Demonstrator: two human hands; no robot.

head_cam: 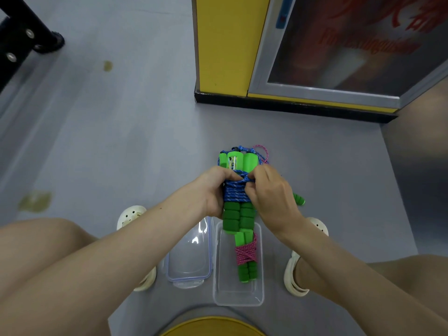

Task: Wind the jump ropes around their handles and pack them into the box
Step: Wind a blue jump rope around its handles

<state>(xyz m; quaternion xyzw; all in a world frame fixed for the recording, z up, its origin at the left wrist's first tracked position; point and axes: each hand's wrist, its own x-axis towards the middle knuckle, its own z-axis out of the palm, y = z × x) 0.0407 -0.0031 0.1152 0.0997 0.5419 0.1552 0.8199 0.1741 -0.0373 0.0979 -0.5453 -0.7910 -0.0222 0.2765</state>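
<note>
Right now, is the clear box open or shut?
Open: its lid lies beside the box on the floor; a pink-wound rope rests inside.

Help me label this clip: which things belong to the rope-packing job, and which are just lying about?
Job: blue rope, green handles, left hand, right hand, pink-wound rope, clear box, lid.
Lying about: yellow cabinet, black stand, yellow stool.

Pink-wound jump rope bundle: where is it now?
Head view, lower centre: the pink-wound bundle lies in the clear box, right of the lid, below the left hand and right hand gripping the blue-wound rope.
</note>
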